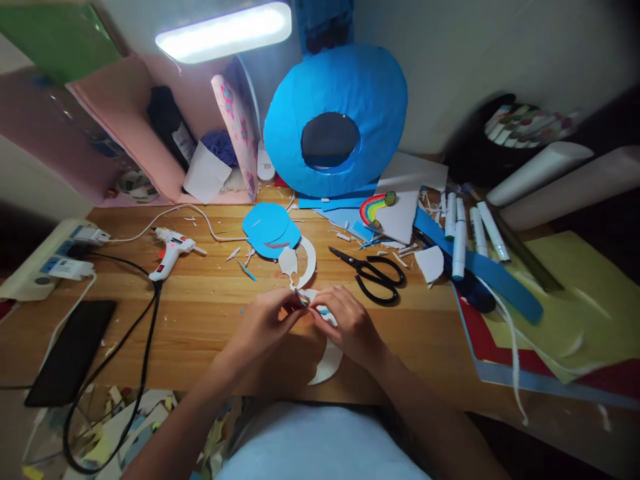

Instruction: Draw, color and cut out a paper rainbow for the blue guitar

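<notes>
Close to the table's front edge, my left hand (pixel 270 317) and my right hand (pixel 350 323) meet with their fingertips pinched together. Between them is a small multicoloured piece (pixel 303 300), too small to tell its kind. Under and behind my right hand lies a white curved paper cutout (pixel 330 365), partly hidden. Just beyond my fingers are a white paper ring piece (pixel 309 260) and a small white cut shape (pixel 288 260). Two overlapping blue paper discs (pixel 270 227) rest farther back. Black-handled scissors (pixel 373 272) lie to the right, blades partly apart.
A glue gun (pixel 173 255) with cord, a power strip (pixel 45 267) and a black phone (pixel 73 353) are left. At the back stands a blue ring (pixel 285 120) beneath a lamp (pixel 225 30). Right are a paper rainbow (pixel 373 208), several markers (pixel 459 243) and coloured sheets (pixel 590 293).
</notes>
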Available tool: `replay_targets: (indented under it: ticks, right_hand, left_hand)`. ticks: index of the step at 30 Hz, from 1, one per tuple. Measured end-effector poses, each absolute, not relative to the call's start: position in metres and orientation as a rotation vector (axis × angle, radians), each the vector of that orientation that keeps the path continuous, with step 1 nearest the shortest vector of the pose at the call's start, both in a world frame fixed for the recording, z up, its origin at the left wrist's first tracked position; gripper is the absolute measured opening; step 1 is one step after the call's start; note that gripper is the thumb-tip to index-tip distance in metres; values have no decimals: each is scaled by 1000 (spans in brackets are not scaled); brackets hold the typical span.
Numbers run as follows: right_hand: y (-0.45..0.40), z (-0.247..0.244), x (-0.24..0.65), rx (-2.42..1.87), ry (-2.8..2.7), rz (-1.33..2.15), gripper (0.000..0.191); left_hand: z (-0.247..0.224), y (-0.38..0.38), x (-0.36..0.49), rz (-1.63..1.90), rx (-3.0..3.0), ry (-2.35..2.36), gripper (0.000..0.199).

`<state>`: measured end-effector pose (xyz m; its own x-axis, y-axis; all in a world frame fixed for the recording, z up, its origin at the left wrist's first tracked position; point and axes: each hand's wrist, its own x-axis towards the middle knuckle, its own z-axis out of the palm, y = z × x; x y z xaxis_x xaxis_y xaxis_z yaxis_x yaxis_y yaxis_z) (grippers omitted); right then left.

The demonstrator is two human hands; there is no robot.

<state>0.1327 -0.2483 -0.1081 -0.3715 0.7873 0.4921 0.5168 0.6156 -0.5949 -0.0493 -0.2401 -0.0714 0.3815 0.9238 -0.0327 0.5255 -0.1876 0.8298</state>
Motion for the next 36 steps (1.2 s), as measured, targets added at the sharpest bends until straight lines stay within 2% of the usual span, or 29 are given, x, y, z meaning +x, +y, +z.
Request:
replay_targets:
  ticks: [7,16,26,28,30,33,36]
  right_hand:
    - [-253,-107,126,-1144,-1807,672,12]
    - [-249,-101,133,-1017,-1858,671,4]
    - [-248,-101,137,-1035,-1938,668,23]
    - [-247,-101,137,-1083,-1822,781,33]
    - [-246,-103,137,-1108,-1676,1055,42]
    - [-244,-110,137,-1053,-1460,1522,35]
    - [-243,-119,136,-1016,-1241,1691,25]
  left_hand:
    - [-76,-252,-37,695,1860,1336,8]
    - [-85,-260,-35,803,1710,1353,14]
    - [-85,-258,-39,806,1618,1325,16]
    - [-86,-257,-40,819,1622,1325,16]
    - [-86,-257,-40,823,1632,1310,15]
    - [-86,-257,-40,818,1644,1284,14]
    - [-87,-258,-39,818,1637,1286,13]
